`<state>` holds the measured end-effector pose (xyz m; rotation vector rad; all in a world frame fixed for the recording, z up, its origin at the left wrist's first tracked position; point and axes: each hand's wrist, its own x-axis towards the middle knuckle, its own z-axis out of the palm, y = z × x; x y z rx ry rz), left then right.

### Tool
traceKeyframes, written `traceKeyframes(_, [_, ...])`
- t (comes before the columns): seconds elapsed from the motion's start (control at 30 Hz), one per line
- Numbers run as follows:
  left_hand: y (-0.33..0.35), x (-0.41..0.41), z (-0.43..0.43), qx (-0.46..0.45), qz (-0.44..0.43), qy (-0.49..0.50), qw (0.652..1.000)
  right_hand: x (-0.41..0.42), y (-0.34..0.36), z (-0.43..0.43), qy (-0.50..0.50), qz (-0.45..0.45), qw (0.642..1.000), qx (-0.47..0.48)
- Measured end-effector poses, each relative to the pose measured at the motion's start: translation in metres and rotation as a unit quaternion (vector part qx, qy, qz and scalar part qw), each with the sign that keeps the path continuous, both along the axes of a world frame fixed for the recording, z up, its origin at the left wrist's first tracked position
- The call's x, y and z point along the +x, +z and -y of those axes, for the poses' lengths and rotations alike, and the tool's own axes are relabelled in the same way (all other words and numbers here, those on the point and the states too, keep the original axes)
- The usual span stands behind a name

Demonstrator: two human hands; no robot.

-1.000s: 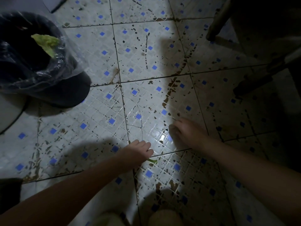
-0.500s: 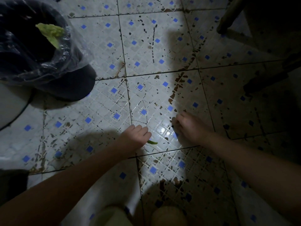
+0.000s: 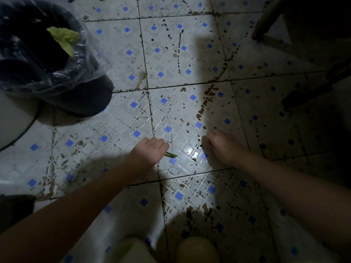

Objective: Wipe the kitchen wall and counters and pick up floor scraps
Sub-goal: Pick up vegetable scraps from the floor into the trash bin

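I am crouched over a stained tile floor (image 3: 190, 54) with blue squares. My left hand (image 3: 150, 152) rests low on the floor with its fingers curled over a thin green scrap (image 3: 171, 154), whose end pokes out to the right of the fingertips. A short way to the right, my right hand (image 3: 222, 147) has its fingers bunched against the tiles, with a tiny dark speck (image 3: 201, 146) at the fingertips. Whether that speck is held I cannot tell.
A dark bin (image 3: 85, 99) with a clear plastic liner stands at the upper left, with a pale green leaf (image 3: 64, 38) on its rim. Dark furniture legs (image 3: 266, 21) cross the upper right. A white rounded object (image 3: 15, 118) sits at the left edge. My knees (image 3: 197, 249) fill the bottom.
Both hands have slid a little farther away from me across the tiles, keeping the same poses. The green scrap has stayed at my left fingertips.
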<state>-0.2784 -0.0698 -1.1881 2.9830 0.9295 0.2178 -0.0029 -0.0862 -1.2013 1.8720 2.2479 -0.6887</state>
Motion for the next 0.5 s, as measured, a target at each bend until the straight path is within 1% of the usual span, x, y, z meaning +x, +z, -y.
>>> traceKeyframes(0.1, [0.001,-0.002,0.001,0.001,-0.006,0.011,1.000,-0.001,0.002,0.000,0.004,0.008,1.000,0.007])
traceKeyframes(0.17, [0.003,-0.002,0.000,-0.007,-0.029,0.019,0.999,-0.003,0.003,0.001,0.001,0.020,1.000,0.017])
traceKeyframes(0.23, [0.005,-0.001,-0.002,-0.038,-0.071,0.027,0.996,-0.005,0.006,0.000,0.000,0.031,0.999,0.022])
traceKeyframes(0.33, [0.007,0.000,-0.008,-0.093,-0.116,0.071,0.986,-0.011,0.013,-0.006,-0.008,0.033,0.999,0.010])
traceKeyframes(0.5, [0.015,-0.005,-0.012,-0.104,-0.130,0.103,0.981,-0.029,0.027,-0.021,0.003,0.048,0.999,0.024])
